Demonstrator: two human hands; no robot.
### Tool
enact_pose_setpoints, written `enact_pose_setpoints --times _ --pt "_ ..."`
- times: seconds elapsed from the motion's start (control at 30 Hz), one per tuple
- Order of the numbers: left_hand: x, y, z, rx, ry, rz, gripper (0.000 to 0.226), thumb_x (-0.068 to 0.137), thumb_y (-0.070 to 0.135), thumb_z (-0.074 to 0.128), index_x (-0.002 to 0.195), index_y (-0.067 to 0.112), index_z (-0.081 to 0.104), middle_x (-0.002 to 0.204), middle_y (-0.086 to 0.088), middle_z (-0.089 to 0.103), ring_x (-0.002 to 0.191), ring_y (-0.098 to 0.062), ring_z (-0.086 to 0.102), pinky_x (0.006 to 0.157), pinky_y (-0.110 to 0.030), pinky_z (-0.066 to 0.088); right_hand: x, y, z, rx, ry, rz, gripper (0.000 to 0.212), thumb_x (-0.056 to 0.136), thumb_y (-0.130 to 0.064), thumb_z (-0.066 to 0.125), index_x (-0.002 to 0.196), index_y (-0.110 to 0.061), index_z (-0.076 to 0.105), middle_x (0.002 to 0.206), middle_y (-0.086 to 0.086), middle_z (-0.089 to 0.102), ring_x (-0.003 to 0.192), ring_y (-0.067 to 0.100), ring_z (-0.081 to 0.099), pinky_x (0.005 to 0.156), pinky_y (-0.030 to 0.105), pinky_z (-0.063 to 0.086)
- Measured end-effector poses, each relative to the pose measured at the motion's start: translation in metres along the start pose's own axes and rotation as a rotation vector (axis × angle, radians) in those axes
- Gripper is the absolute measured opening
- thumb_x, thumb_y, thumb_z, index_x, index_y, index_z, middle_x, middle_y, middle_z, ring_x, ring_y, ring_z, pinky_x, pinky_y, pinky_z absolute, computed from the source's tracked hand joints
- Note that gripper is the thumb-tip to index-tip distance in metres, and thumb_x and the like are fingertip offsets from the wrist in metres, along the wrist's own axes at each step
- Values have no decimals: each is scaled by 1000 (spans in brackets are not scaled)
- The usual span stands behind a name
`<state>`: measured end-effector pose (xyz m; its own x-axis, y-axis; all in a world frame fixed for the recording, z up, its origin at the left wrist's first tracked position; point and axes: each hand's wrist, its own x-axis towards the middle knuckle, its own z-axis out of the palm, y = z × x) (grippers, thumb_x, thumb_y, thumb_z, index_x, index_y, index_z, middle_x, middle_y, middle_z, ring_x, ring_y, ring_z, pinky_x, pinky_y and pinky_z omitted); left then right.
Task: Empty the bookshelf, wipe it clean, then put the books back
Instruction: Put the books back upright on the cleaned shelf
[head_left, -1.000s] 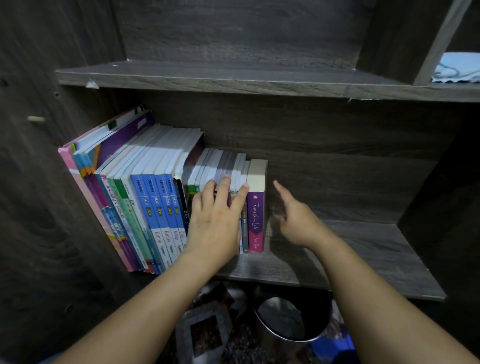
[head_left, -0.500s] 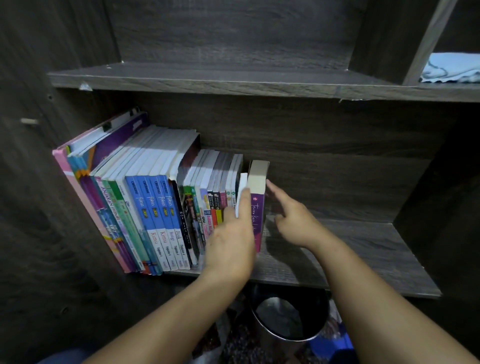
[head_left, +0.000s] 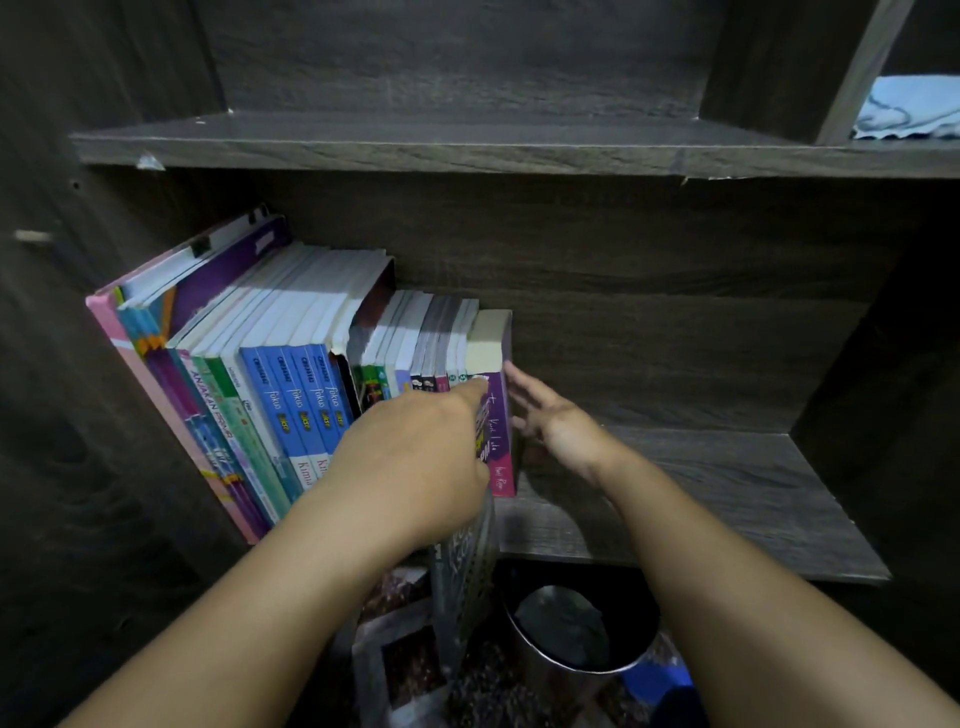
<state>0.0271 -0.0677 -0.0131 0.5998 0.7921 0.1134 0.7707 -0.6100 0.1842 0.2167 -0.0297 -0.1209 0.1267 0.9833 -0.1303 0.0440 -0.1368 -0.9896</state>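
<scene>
Left hand, centre frame: fingers curled round a thin grey book, index finger stretched up along the spines. The book sits partway out of the row, its lower end hanging past the front edge of the shelf board. Right hand, just right of centre: open, fingers spread and straight, laid against the outer cover of the purple book, the last in the row; it holds nothing. The row of books leans left and fills the left half of the shelf, while the right half is bare board. A blue cloth lies in the compartment at upper right. A dark bin stands below the shelf at lower centre. Judgement: the step is drawing the thin book clear, so emptying has barely started. To do it well, keep the right palm flat on the purple cover so that book does not topple into the gap, and pull the thin book straight towards the body rather than twisting it. Support its hanging end, since it could slip down towards the bin.
</scene>
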Motion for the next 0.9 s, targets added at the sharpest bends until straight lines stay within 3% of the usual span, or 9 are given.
enact_pose_setpoints --times 0.1,0.2,0.23,0.4,0.47,0.53,0.63,0.77,0.9 --pt "-4 -1 -8 -31 -14 62 62 89 25 51 145 38 26 102 2 59 97 -18 57 84 -31 51 -4 -2 -11 -238 64 -45 70 90 15 34 140 -33 47 142 0 49 116 11 57 74 10 47" --pt "2 3 1 -39 24 96 69 90 25 48 150 37 18 110 -3 63 100 -21 58 84 -31 49 -15 -10 -22 -657 174 -120 67 87 7 41 134 -39 54 131 -1 61 86 8 63 75 16 45" --pt "7 5 9 -41 46 83 71 90 25 48 152 35 15 111 -6 63 100 -24 58 85 -33 49 -18 -14 -26 -728 201 -106 66 86 5 43 134 -40 55 130 0 62 85 10 62 76 18 46" --pt "31 17 59 -129 194 -24 68 97 24 45 154 28 7 114 -10 51 94 -29 59 74 -36 47 -35 -30 -37 -947 254 -112 60 87 -1 50 135 -37 54 137 6 57 114 21 59 96 24 46" --pt "36 18 72 -183 243 -28 60 100 29 42 153 25 12 122 -8 45 95 -27 58 71 -33 43 -43 -34 -33 -928 172 -89 60 89 -4 53 139 -38 49 137 4 55 109 17 60 90 23 45" --pt "40 16 77 -230 212 -18 59 100 32 44 152 23 17 126 -8 44 104 -27 56 78 -33 45 -47 -35 -28 -889 79 -61 66 89 -7 56 145 -40 39 138 3 53 104 13 59 86 22 45" --pt "43 9 72 -197 142 4 65 96 25 55 152 21 22 130 -8 45 116 -27 52 91 -35 44 -48 -30 -23 -933 21 -34 83 85 -13 62 152 -39 20 143 5 49 113 17 58 96 26 47" --pt "41 -7 58 8 297 15 64 85 7 66 143 19 41 116 -2 48 112 -22 47 89 -34 47 -47 -32 -16 -1008 58 -63 97 83 -24 68 156 -31 5 152 3 38 133 20 44 108 27 37" --pt "39 -21 42 118 417 -14 52 84 9 64 134 14 52 116 -8 51 111 -26 42 86 -38 41 -53 -37 2 -1114 188 -206 103 82 -37 69 153 -37 -6 142 5 44 120 27 53 97 42 47"
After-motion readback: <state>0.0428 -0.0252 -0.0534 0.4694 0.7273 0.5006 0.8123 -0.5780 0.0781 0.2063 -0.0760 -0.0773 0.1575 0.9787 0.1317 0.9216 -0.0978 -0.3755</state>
